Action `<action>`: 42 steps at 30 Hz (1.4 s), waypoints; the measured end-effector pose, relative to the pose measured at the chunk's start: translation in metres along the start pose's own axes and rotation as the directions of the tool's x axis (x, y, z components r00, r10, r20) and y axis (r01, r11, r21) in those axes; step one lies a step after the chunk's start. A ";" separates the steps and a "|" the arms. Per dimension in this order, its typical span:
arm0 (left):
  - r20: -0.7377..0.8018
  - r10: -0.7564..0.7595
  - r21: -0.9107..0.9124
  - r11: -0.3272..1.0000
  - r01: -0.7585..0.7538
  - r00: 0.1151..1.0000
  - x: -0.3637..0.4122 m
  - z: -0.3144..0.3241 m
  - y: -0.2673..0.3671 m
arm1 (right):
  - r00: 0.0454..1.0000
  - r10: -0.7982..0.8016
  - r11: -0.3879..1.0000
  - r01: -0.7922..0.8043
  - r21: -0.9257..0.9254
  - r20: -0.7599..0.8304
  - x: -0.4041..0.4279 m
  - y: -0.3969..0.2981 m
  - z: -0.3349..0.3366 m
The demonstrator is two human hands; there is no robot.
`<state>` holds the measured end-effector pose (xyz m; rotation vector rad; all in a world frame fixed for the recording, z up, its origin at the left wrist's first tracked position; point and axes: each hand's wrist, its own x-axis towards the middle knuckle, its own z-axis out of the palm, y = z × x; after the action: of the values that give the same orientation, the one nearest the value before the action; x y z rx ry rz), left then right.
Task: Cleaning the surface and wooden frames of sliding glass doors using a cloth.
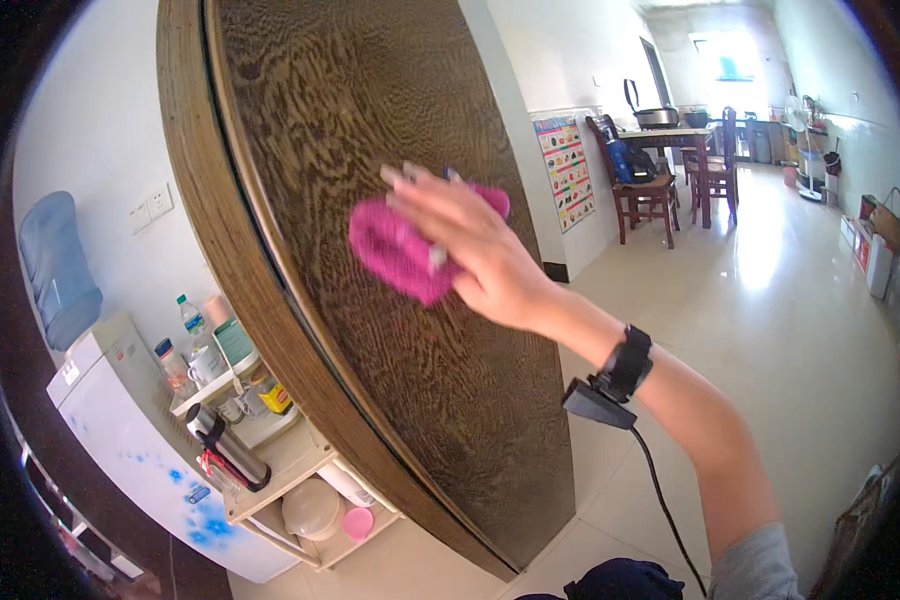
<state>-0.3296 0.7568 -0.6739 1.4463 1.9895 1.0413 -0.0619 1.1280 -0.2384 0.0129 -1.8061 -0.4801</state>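
My right hand (469,240) lies over a folded pink cloth (401,255) and holds it against a dark wood-grain panel (420,390). The hand and cloth are blurred, with the fingers stretched towards the upper left. Part of the cloth shows below the fingers and another part beyond the back of the hand. Around my right wrist is a black strap (626,364) with a small black device and a cable hanging down. A brown wooden frame (270,315) borders the panel on its left. My left hand is out of view.
Left of the frame stand a cream shelf rack (285,480) with a steel thermos (229,446) and bottles, and a white water dispenser (150,450) with a blue jug (60,270). To the right, wooden chairs (637,187) and a table (664,135) stand on the tiled floor (690,315).
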 end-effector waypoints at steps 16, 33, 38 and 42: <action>0.065 0.090 -0.036 0.995 -0.088 0.994 -0.006 0.012 -0.008 | 0.914 0.108 0.977 -0.027 -0.209 0.391 -0.249 -0.030 -0.018; 0.153 -0.060 -0.060 0.996 0.070 0.986 -0.015 0.018 -0.011 | 0.939 0.334 0.937 -0.322 -0.135 0.084 -0.169 -0.009 -0.017; 0.180 -0.125 -0.004 0.992 0.127 0.976 -0.029 0.022 -0.008 | 0.913 0.368 0.927 -0.347 -0.140 0.177 -0.283 -0.029 -0.010; 0.173 -0.183 -0.020 0.982 0.190 0.968 -0.046 0.031 -0.031 | 0.865 0.425 0.905 -0.401 -0.140 0.266 -0.353 -0.062 0.001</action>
<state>-0.3095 0.7179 -0.7195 1.2564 1.9304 0.8388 0.0263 1.1614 -0.5846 -0.5195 -2.0042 -0.2518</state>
